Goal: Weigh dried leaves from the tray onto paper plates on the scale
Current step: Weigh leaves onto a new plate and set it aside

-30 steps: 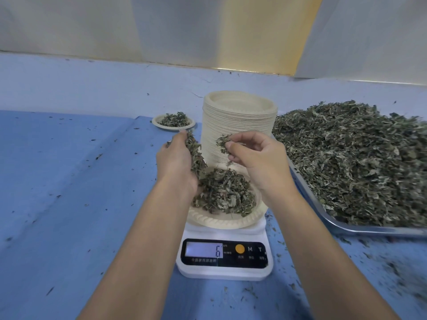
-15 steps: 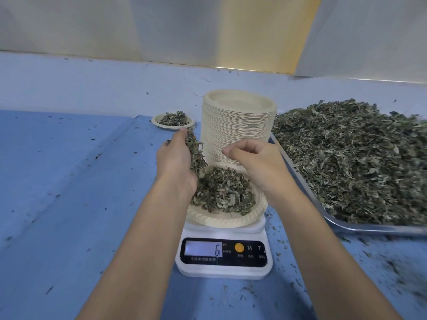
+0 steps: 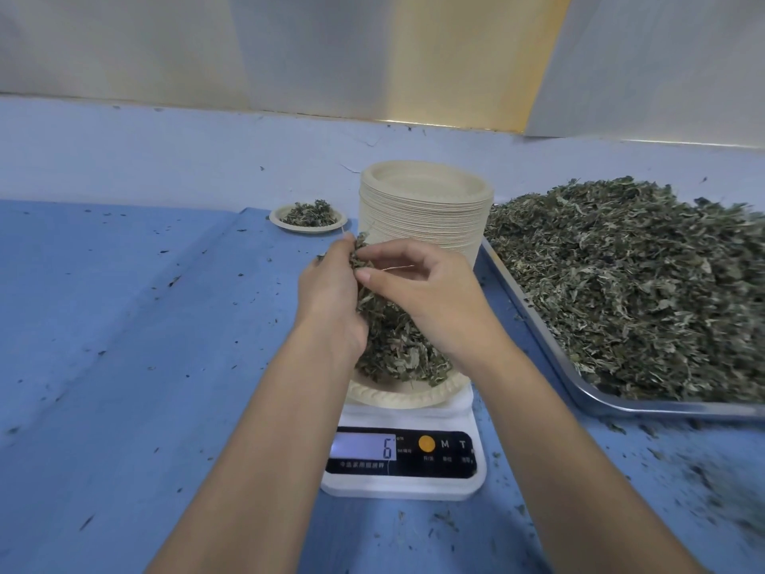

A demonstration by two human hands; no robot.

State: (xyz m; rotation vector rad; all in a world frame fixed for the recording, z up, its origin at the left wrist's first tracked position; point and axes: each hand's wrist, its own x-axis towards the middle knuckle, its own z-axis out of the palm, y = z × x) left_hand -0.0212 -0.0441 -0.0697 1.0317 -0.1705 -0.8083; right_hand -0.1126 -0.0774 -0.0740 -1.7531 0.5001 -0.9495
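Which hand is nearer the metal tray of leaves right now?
Right. The right hand hovers over the plate on the tray's side; the left hand is farther left, gripping leaves.

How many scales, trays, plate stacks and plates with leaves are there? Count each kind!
Scale: 1
Tray: 1
Plate stack: 1
Plates with leaves: 2, the plate on the scale and the far plate
Total: 5
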